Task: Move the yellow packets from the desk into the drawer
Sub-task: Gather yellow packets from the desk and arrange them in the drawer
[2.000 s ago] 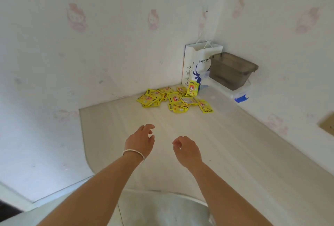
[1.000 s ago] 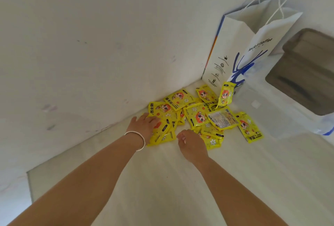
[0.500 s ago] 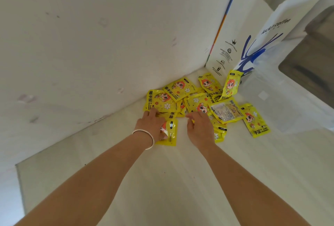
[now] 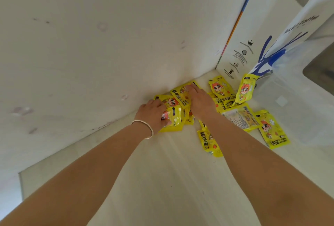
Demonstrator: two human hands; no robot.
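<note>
Several yellow packets with a cartoon face lie heaped in the far corner of the pale desk, against the wall. My left hand, with a bangle on the wrist, holds one packet between thumb and fingers at the heap's left edge. My right hand lies flat on a packet deeper in the pile, fingers stretched toward the wall. One packet leans upright against the paper bag. No drawer is in view.
A white paper bag with blue print stands in the corner right of the heap. A clear plastic box sits to the right, with a dark bin on it. White walls close off the back and the right.
Both hands reached forward from mid-desk into the heap. My left hand closed on a packet, and my right hand slid further toward the wall over the pile. The camera moved closer.
</note>
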